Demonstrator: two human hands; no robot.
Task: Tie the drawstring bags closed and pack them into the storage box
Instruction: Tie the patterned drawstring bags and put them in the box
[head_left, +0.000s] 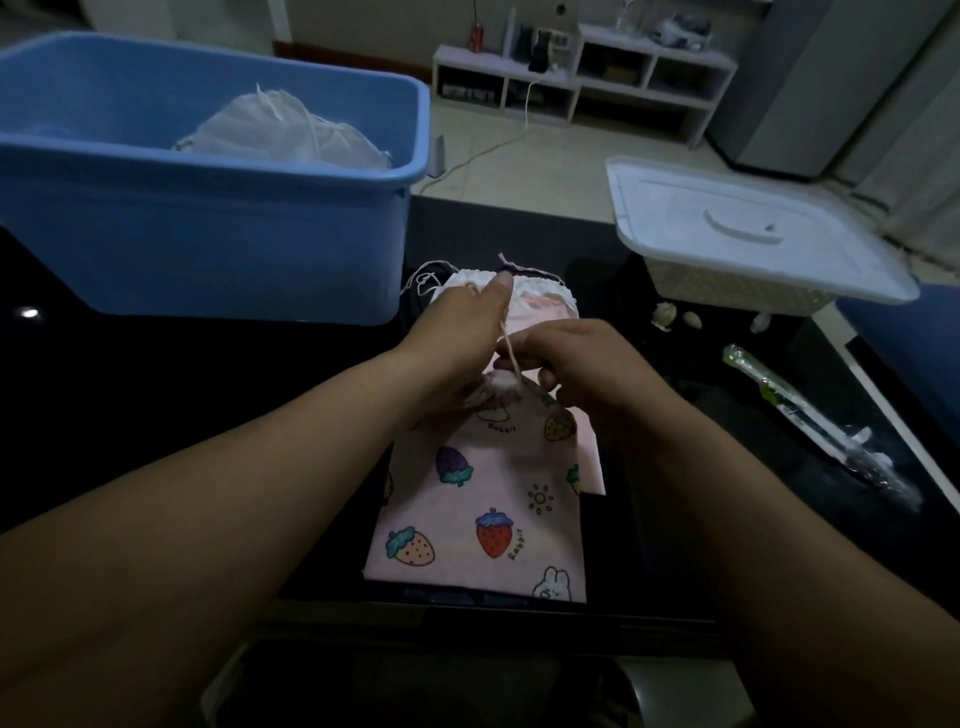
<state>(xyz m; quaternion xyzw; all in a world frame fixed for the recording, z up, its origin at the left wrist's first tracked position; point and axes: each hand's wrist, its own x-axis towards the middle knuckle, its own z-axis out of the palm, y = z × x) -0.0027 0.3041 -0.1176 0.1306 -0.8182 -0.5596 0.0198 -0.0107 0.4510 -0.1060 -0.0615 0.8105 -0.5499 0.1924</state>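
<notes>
The pink bag (483, 509) w/ strawberry & rabbit print lay flat on the dark counter (156, 389), at the middle of the near edge. Its bottom was toward the person & its mouth pointed to the far edge. The mouth was gathered into a bunch, & both hands met just over this bunch.

The left hand (457, 332) came in from the near-left side. Its fingers were curled, the grip was closed on the cord (506, 343), & the thumb pointed toward the far edge. The thin pale cord ran from the thumb tip down to the bunch. The right hand (576, 358) was touching the left one. Its grip was narrow, w/ the fingertips pinching the same cord close to the bunch. How the cord was looped under the fingers, I could not tell.

A 2nd bag (540, 306), plain pink w/ a white gathered top, lay partly under the first one, nearer to the far edge. Its own cord made small loops on the counter at its left side.

The blue box (208, 244) stood open at the far-left corner, its right wall just beside the 2nd bag. Inside it lay a white bag (280, 130) w/ white cords.

At the far-right corner stood a basket (727, 291) w/ a white lid (727, 228) on top. A few small pale things lay near its front, too small to tell. Along the right edge a long wrapped item (810, 426) in clear plastic lay diagonally.
</notes>
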